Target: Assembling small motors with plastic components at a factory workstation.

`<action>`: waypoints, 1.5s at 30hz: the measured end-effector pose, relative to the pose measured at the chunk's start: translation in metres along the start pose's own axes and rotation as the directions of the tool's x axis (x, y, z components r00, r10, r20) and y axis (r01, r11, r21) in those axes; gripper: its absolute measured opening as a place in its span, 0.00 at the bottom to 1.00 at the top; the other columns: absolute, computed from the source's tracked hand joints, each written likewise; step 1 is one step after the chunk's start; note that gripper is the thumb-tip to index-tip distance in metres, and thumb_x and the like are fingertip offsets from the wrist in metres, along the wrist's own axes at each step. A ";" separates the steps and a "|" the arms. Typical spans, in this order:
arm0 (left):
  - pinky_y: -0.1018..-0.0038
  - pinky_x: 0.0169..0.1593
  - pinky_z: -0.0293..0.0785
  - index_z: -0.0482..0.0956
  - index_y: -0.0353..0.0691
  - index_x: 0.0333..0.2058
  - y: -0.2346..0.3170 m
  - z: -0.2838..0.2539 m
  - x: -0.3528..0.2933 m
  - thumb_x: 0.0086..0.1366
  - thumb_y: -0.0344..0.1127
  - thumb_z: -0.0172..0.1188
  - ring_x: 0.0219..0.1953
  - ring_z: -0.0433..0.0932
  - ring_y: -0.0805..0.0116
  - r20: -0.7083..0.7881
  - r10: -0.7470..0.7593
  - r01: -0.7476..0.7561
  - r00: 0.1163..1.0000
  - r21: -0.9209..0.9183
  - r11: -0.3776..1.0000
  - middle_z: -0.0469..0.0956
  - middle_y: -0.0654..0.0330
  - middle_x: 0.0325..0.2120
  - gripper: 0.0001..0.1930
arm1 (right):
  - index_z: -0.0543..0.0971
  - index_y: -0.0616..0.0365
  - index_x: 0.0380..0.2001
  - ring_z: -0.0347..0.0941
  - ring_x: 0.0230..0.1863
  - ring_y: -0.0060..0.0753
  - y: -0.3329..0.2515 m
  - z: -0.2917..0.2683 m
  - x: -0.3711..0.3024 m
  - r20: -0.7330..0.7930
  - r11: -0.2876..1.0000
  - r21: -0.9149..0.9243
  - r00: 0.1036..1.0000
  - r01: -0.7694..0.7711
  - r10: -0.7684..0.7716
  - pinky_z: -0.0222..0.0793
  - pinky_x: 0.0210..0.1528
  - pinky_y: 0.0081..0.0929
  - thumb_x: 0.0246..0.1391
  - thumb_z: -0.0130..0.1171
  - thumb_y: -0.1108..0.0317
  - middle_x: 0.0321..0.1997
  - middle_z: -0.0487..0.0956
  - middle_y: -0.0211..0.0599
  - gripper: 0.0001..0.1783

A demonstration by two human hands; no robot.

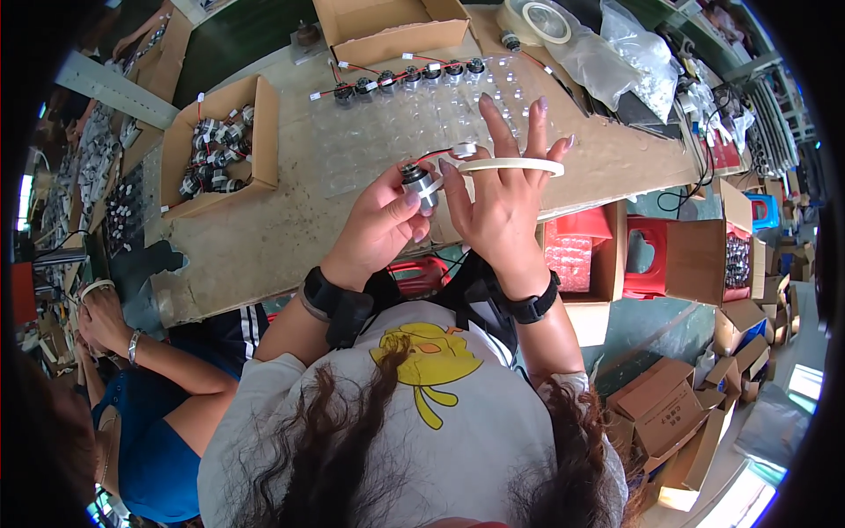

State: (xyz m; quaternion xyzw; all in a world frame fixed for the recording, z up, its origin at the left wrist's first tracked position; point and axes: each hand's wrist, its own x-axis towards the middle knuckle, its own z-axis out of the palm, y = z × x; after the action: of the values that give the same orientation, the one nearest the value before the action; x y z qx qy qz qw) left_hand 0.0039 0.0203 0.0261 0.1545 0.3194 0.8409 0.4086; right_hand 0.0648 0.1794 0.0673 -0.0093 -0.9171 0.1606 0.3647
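Near the table's front edge, my left hand [377, 220] is closed around a small silver cylinder with a black ribbed top [419, 187]. A red wire runs from its top to a small round silver piece [462, 150] beside my right hand. My right hand [506, 207] carries a narrow roll of pale tape [515, 165] looped around its fingers. Several of those fingers are raised and spread. One digit points left and comes close to the cylinder; whether it touches is hard to tell. A black band circles each of my wrists.
A clear plastic tray [370, 141] bears a row of similar wired parts [411, 79] along its far edge. At left stands a cardboard box [264, 132] of such parts; another box [396, 33] is at the back. Plastic bags [647, 66] lie back right. A co-worker's arm [167, 361] is at left.
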 end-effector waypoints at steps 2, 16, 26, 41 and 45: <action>0.82 0.31 0.68 0.66 0.40 0.54 0.001 -0.001 0.002 0.65 0.35 0.57 0.36 0.72 0.78 -0.007 -0.004 0.004 1.000 0.001 1.000 0.72 0.66 0.39 0.20 | 0.81 0.52 0.31 0.36 0.72 0.63 0.000 0.000 0.000 0.017 1.000 0.001 1.000 0.007 -0.007 0.18 0.66 0.65 0.50 0.62 0.65 0.63 0.66 0.41 0.06; 0.81 0.33 0.68 0.68 0.39 0.52 -0.002 0.004 0.001 0.66 0.36 0.56 0.35 0.72 0.77 -0.116 -0.015 0.023 0.993 0.073 0.997 0.73 0.66 0.37 0.18 | 0.81 0.54 0.31 0.41 0.72 0.57 -0.003 0.009 -0.002 0.034 0.998 0.050 0.999 0.029 -0.030 0.21 0.67 0.63 0.53 0.61 0.65 0.62 0.69 0.37 0.06; 0.81 0.35 0.71 0.68 0.38 0.53 0.005 -0.003 -0.001 0.67 0.37 0.53 0.36 0.72 0.77 -0.041 -0.025 0.024 0.999 -0.014 1.000 0.74 0.65 0.38 0.17 | 0.79 0.54 0.35 0.45 0.71 0.55 0.024 0.001 -0.001 0.357 0.760 0.588 0.932 -0.276 0.063 0.35 0.66 0.62 0.51 0.62 0.64 0.61 0.69 0.40 0.09; 0.81 0.33 0.68 0.66 0.41 0.51 -0.003 -0.002 0.003 0.66 0.34 0.54 0.38 0.72 0.75 -0.072 -0.011 0.003 0.997 -0.112 0.994 0.71 0.64 0.42 0.16 | 0.78 0.51 0.29 0.42 0.71 0.62 -0.002 0.001 0.003 -0.057 0.998 0.031 0.997 0.046 -0.044 0.22 0.67 0.62 0.49 0.62 0.67 0.60 0.70 0.39 0.04; 0.81 0.33 0.66 0.66 0.41 0.49 -0.004 -0.005 0.002 0.65 0.32 0.56 0.37 0.72 0.75 -0.063 0.029 -0.036 0.998 -0.101 0.994 0.71 0.65 0.42 0.15 | 0.79 0.51 0.28 0.42 0.71 0.62 -0.008 -0.009 0.005 -0.037 0.999 -0.023 0.998 0.046 -0.047 0.23 0.66 0.63 0.49 0.62 0.68 0.60 0.70 0.38 0.03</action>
State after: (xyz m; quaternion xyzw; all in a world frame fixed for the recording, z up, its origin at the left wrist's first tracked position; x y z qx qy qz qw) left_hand 0.0027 0.0224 0.0198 0.1125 0.2859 0.8671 0.3921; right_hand 0.0675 0.1751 0.0791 0.0048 -0.9118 0.1415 0.3854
